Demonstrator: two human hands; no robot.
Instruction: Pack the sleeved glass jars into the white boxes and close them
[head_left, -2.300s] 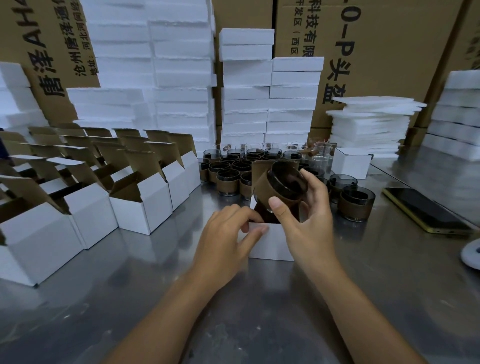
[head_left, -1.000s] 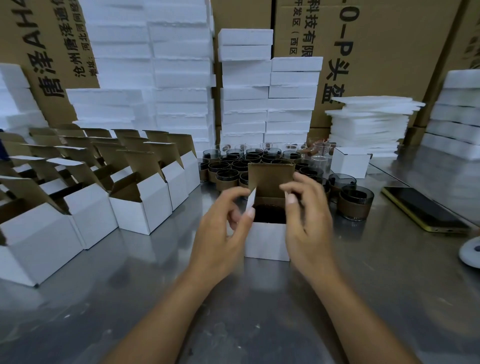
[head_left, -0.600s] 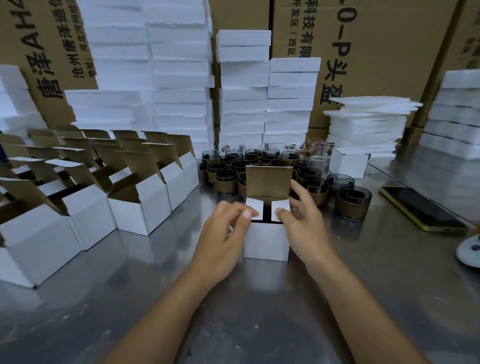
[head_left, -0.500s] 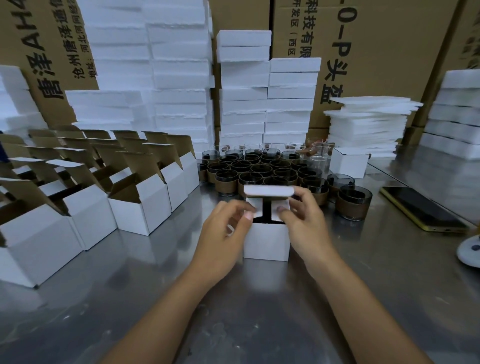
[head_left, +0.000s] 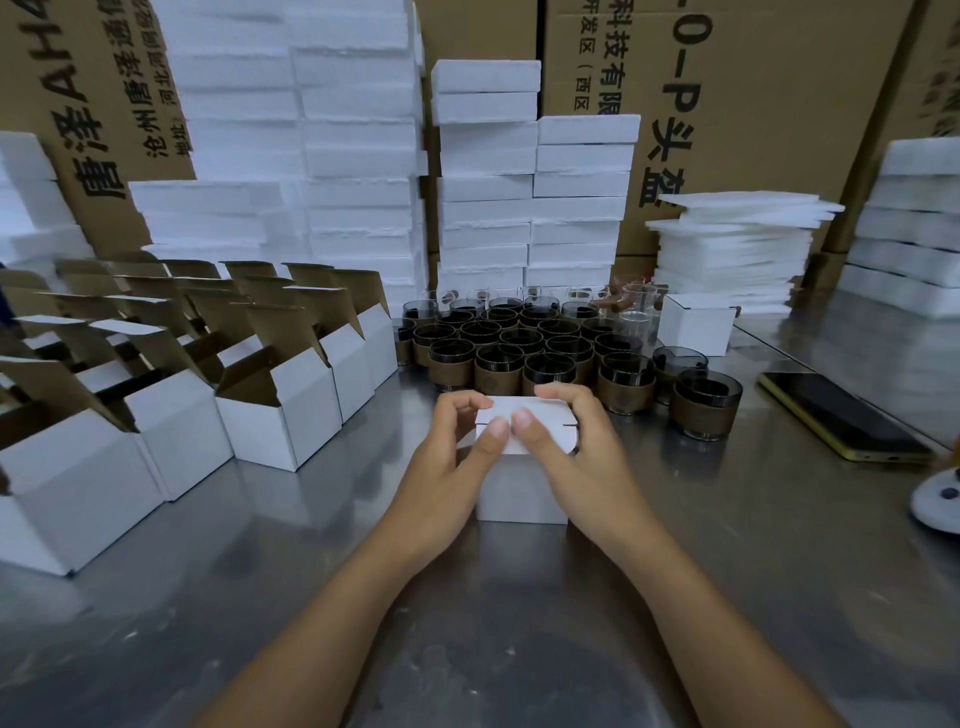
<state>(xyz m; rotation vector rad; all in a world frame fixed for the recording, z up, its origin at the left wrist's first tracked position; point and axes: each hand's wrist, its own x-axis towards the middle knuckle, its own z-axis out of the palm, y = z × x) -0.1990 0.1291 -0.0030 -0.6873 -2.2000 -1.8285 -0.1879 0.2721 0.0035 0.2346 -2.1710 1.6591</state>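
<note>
Box (head_left: 522, 491) between hands (head_left: 447, 467) (head_left: 579, 465), lid (head_left: 543, 421) seemingly down

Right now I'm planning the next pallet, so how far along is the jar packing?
Done: one closed white box sits at the back right. In hand: left hand and right hand grip the centre box, pressing its lid down. To do: a cluster of sleeved jars stands unpacked, and rows of open boxes wait on the left.
</note>
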